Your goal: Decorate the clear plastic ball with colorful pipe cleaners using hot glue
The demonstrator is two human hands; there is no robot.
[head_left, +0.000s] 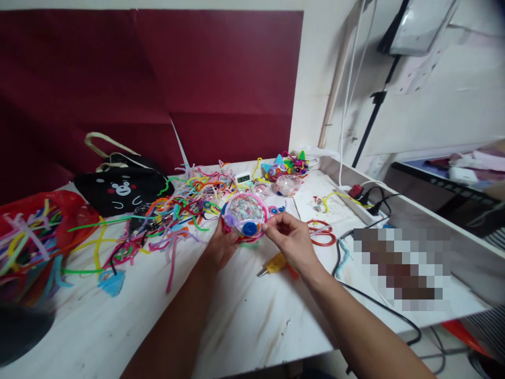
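Observation:
A round, clear ball filled with speckled bits (245,208) and trimmed with pink pipe cleaners sits in my left hand (221,245), fingers wrapped round its left and lower side. On its front are a blue coiled disc (250,229) edged in white and a purple coil (230,220). My right hand (290,237) pinches at the right end of the white edging beside the blue coil; its fingertips partly hide what they grip. Below the right hand lies a yellow glue gun (276,263), its metal nozzle pointing left.
Tangled pipe cleaners (197,195) cover the back left, beside a black bag (118,184) and a red bag of more strips (67,210). Finished colourful pieces (286,167) and a small digital timer (243,179) stand behind. A power strip (365,208) and black cable (371,300) lie right.

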